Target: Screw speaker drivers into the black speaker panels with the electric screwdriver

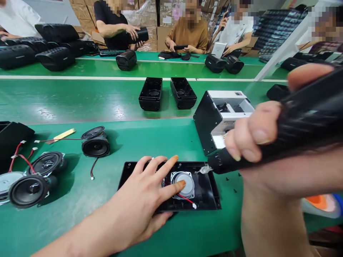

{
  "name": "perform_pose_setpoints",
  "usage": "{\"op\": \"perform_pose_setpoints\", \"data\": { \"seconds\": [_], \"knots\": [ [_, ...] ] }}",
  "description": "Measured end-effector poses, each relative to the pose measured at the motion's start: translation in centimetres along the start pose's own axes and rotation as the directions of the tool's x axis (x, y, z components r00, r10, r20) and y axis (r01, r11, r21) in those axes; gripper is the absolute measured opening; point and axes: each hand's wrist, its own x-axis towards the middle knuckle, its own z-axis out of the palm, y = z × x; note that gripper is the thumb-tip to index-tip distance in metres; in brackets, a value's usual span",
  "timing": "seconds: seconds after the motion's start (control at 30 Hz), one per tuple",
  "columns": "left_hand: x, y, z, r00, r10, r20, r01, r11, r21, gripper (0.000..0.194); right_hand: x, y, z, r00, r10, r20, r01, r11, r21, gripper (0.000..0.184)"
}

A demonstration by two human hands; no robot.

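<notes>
On green bench [144,142], holds prob. stiff panel [205,191], best by rim [207,208], w/ spread L hand [146,189]; grips driver [308,114] w/ R hand [264,128].

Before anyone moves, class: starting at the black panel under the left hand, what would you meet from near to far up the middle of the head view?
Black panel → two open black shells → black soft piece → person in brown → cardboard boxes.

Our left hand [144,189] hides part of the tray [205,189] from us; the right edge cuts off our screwdriver [300,117], the left edge a speaker [9,182] and a black case [13,142].
</notes>
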Motion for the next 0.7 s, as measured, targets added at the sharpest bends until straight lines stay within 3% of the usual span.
{"op": "perform_pose_setpoints", "data": {
  "seconds": [0.1,0.33,0.5,0.6,0.7],
  "knots": [
    [0.0,-0.1,0.2,1.0,0.005,-0.021,-0.005,1.0,0.0,0.056,-0.2,1.6,1.4,0.994,-0.103,0.035,0.101,0.994,0.052,0.054],
    [-0.1,0.0,0.5,0.999,0.003,-0.048,-0.002,1.0,0.029,0.054,-0.1,4.2,1.2,0.996,-0.048,0.081,0.039,0.994,0.101,0.063],
    [-0.5,-0.1,-0.4,0.998,0.049,-0.041,-0.049,0.999,0.019,0.064,0.1,3.0,1.0,0.998,-0.038,0.044,0.033,0.994,0.105,0.064],
    [1.0,1.0,-1.1,0.986,-0.007,-0.165,0.004,1.0,-0.018,0.043,0.2,1.6,1.0,0.996,-0.088,-0.026,0.09,0.994,0.066,0.065],
    [3.7,2.9,-0.9,0.954,-0.092,-0.285,0.111,0.993,0.05,0.029,0.4,-0.1,0.4,0.977,-0.13,-0.169,0.13,0.991,-0.011,0.062]
  ]
}}
